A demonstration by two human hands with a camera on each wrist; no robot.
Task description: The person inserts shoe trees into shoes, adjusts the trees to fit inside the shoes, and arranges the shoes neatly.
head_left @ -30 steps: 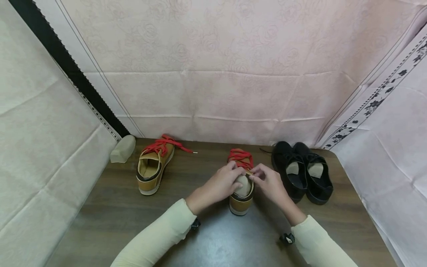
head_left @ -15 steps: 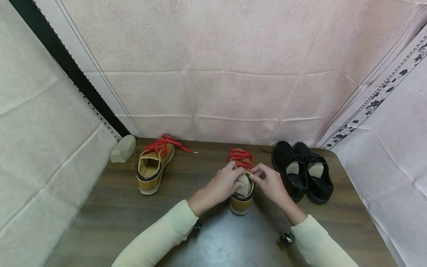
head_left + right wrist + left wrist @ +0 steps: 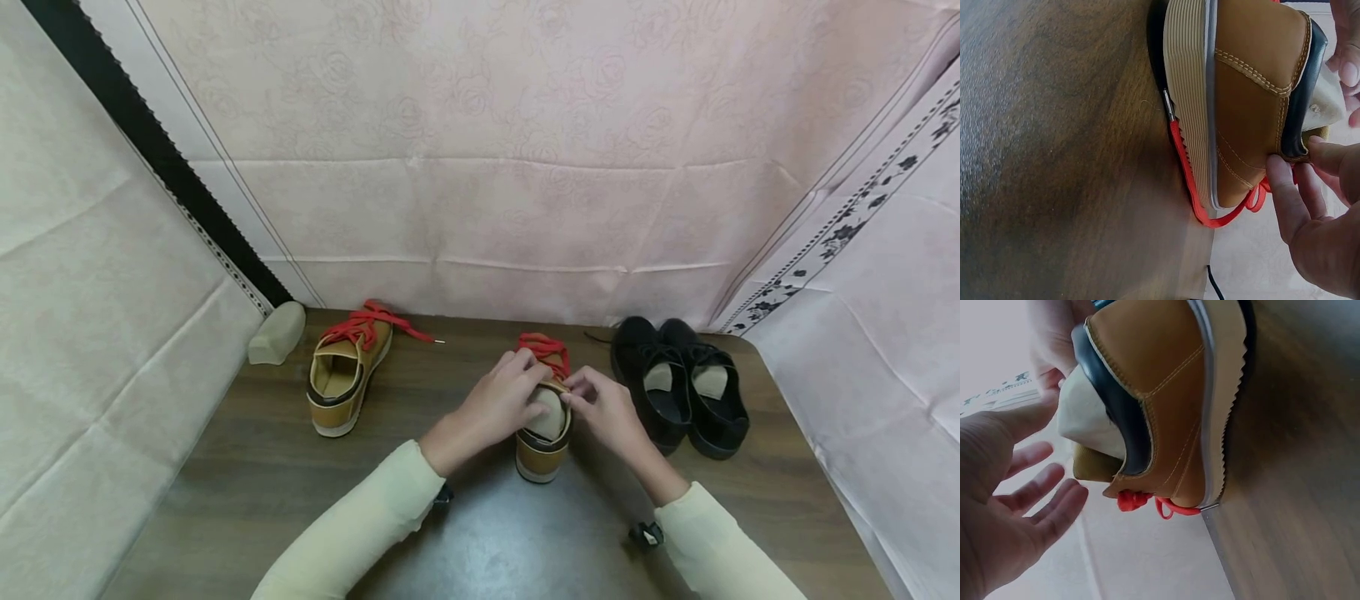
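Note:
A tan shoe (image 3: 540, 460) with red laces and a dark collar stands upright on the table, heel toward me. A pale shoe insert (image 3: 1088, 415) sits in its opening and sticks up above the collar. My right hand (image 3: 606, 410) pinches the collar's edge near the lace end, thumb inside and fingertips outside, as the right wrist view shows. My left hand (image 3: 501, 400) hovers over the opening from the left. In the left wrist view its fingers (image 3: 1063, 506) are spread and relaxed, apart from the shoe's side, with the thumb right at the insert.
A matching tan shoe (image 3: 337, 404) with loose red laces stands at the left, beside a second pale insert (image 3: 277, 335). Two black shoes (image 3: 716, 417) with pale inserts inside stand close to my right hand. A cloth-covered wall (image 3: 465, 217) rises behind the wooden table (image 3: 247, 500).
My left hand has shifted slightly up and its fingers have lifted from the tongue and laces area. The right hand and the shoe have stayed in place.

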